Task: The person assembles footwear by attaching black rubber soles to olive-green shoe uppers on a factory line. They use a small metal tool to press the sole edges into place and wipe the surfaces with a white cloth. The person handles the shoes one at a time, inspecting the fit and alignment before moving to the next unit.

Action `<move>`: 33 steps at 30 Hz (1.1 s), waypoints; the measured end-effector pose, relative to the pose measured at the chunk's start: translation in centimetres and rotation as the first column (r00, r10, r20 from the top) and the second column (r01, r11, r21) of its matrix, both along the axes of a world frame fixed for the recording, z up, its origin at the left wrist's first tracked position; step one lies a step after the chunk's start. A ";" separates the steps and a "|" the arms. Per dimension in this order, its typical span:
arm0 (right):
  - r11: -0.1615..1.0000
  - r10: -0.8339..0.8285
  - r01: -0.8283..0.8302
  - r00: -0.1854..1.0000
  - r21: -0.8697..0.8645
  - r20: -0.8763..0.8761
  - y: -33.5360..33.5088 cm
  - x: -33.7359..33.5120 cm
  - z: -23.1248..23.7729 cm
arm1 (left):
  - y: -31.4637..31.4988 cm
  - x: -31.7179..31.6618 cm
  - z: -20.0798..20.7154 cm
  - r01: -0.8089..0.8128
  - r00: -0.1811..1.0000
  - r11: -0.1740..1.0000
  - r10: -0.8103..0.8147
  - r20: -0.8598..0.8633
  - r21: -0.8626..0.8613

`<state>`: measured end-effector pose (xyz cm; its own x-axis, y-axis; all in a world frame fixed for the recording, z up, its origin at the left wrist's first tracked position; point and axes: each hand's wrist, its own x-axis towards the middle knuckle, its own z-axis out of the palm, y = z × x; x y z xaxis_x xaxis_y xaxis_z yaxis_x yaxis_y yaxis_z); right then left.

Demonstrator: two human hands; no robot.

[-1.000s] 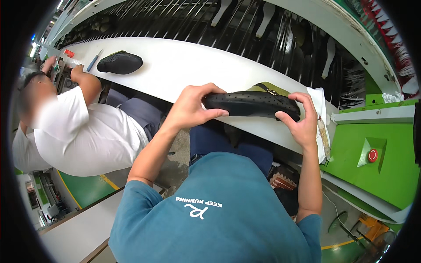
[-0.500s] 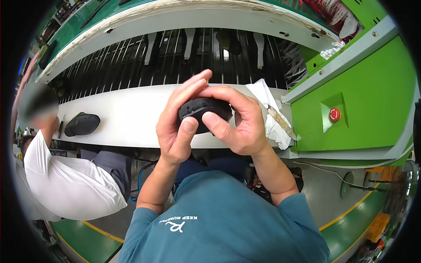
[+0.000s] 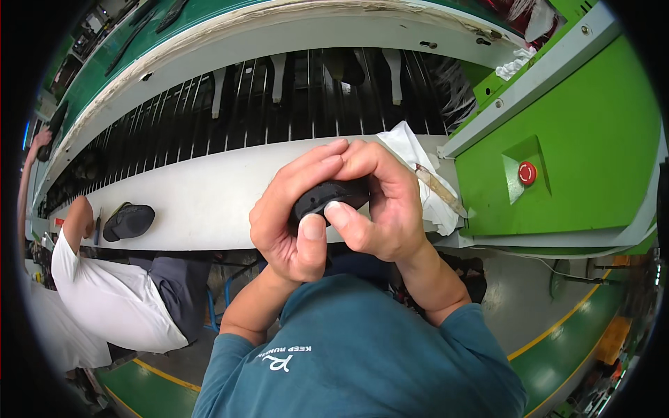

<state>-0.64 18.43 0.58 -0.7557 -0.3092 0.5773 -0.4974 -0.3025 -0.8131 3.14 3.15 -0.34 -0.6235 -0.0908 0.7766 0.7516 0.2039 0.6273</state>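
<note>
Both my hands wrap a black shoe just above the near edge of the white work ledge. My left hand curls round its left side, its thumb against the near edge. From the other side my right hand holds it, the thumb pressing the near rim of the shoe. The fingertips of both hands meet at the far side and hide much of it. Farther left on the ledge lies another black shoe.
Beyond the ledge runs a roller conveyor with a dark shoe. White paper and a brownish-handled tool lie right of my hands. A green machine panel carries a red button. At left sits a person in white.
My fingers have closed farther round the shoe, with the right fingertips now meeting the left ones. My thumbs have shifted along its near edge. The co-worker's arm at left has moved outward over the conveyor.
</note>
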 end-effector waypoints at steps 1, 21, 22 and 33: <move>1.000 0.004 -0.004 1.000 -0.010 -0.014 0.1 0.1 -0.1 | 0.1 0.1 0.0 0.006 1.000 1.000 -0.006 -0.008 0.003; 0.999 -0.046 0.046 0.998 -0.001 0.049 -0.6 -2.3 -2.0 | -2.9 -3.8 -5.8 -0.005 0.987 0.999 0.011 0.163 -0.039; 0.999 -0.049 0.050 0.997 -0.017 0.055 -0.8 -2.4 -1.9 | -3.0 -3.9 -5.7 0.004 0.985 1.000 0.001 0.172 -0.026; 0.981 0.161 -0.146 0.979 -0.130 0.121 -0.4 -0.1 0.7 | -2.3 -0.6 -9.3 0.167 0.915 0.972 -0.215 0.342 0.163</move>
<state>-0.76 18.01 1.26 -0.7758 -0.3620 0.5168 -0.3295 -0.4661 -0.8211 2.52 0.82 -9.68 -0.8709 -0.0258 0.4907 0.4912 -0.0206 0.8708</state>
